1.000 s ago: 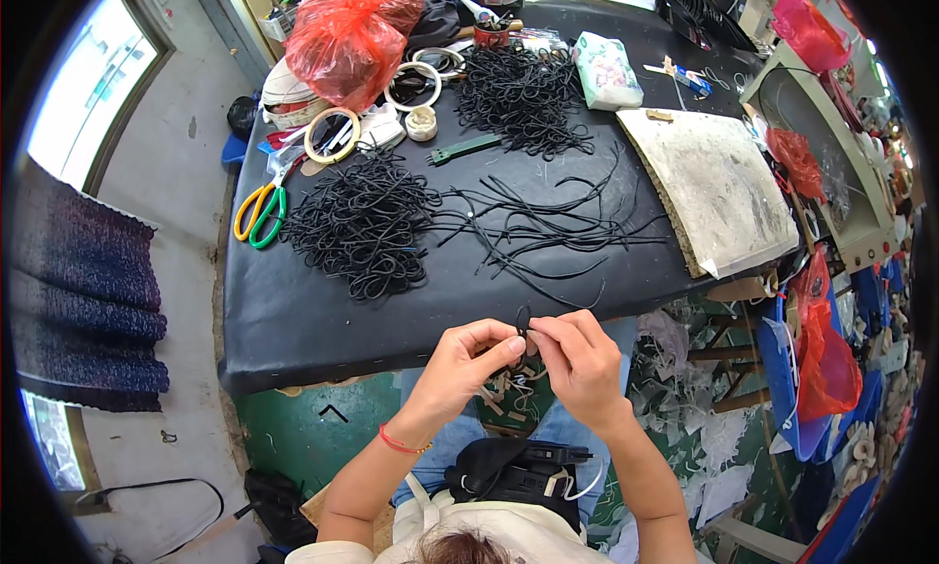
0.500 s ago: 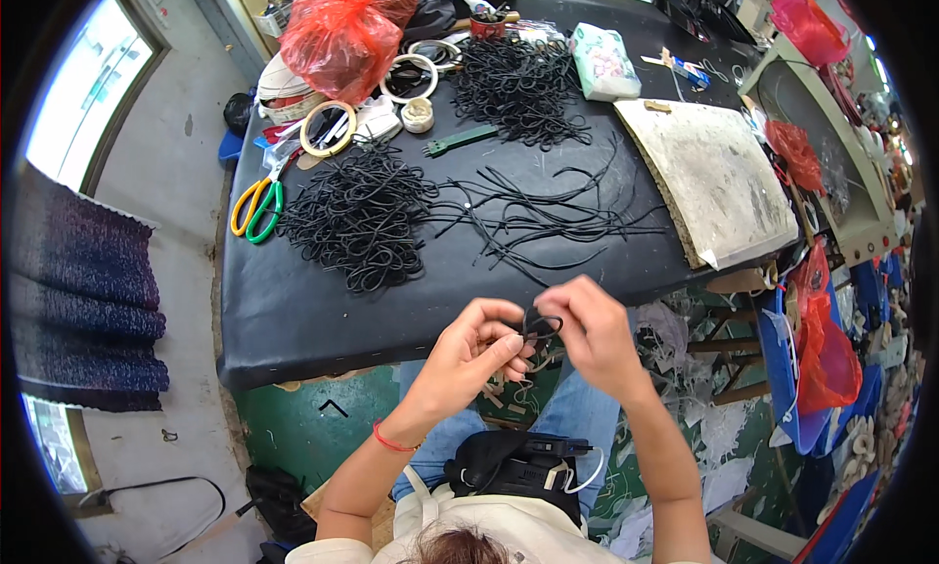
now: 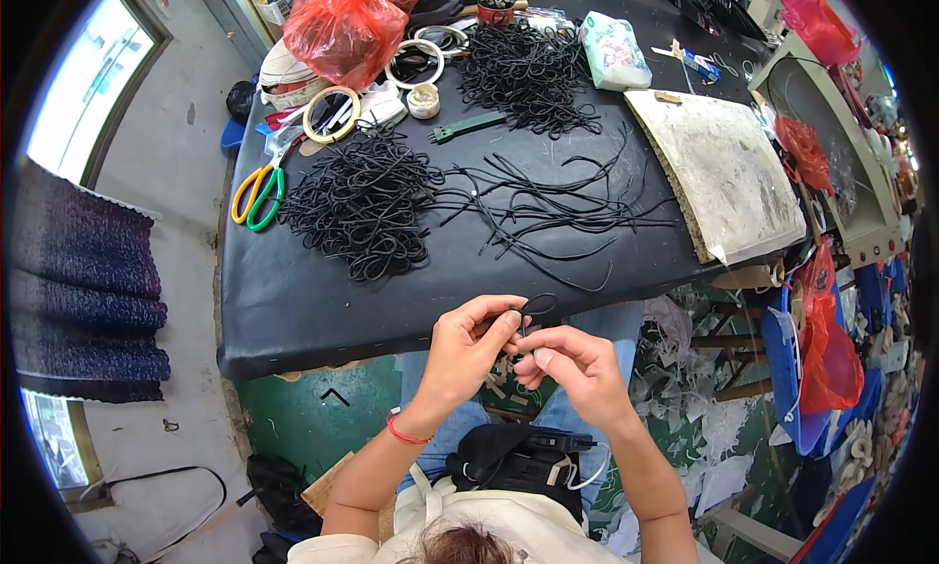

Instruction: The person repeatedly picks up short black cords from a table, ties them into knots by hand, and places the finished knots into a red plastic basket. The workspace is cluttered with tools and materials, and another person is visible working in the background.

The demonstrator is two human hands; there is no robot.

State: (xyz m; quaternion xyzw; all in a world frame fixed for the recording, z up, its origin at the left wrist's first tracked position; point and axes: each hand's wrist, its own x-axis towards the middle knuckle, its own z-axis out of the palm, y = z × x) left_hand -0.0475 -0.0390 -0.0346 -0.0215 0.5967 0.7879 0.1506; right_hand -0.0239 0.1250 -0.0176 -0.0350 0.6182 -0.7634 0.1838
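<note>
Just off the table's front edge, my left hand [image 3: 476, 347] pinches a black cord [image 3: 541, 298] between thumb and fingers, and a small loop of it stands up above the fingertips. My right hand [image 3: 577, 368] meets it from the right, its thumb and fingers closed on the lower part of the same cord. The cord's ends are hidden by my fingers. Loose black cords [image 3: 548, 207] lie spread on the table beyond my hands. A tangled pile of looped black cords [image 3: 362, 207] is to the left, and a second pile [image 3: 528, 80] lies farther back.
Scissors [image 3: 259, 197] with yellow and green handles lie at the table's left edge. Behind the cords are a green strip tool [image 3: 468, 127], tape rolls [image 3: 332, 114], a red plastic bag [image 3: 347, 26] and a tissue pack [image 3: 614, 52]. A worn pale board [image 3: 719, 173] occupies the right side.
My right hand has come down from above the cord to beside my left fingertips. The cord loop now stands up above my left hand, and one loose cord on the table lies differently.
</note>
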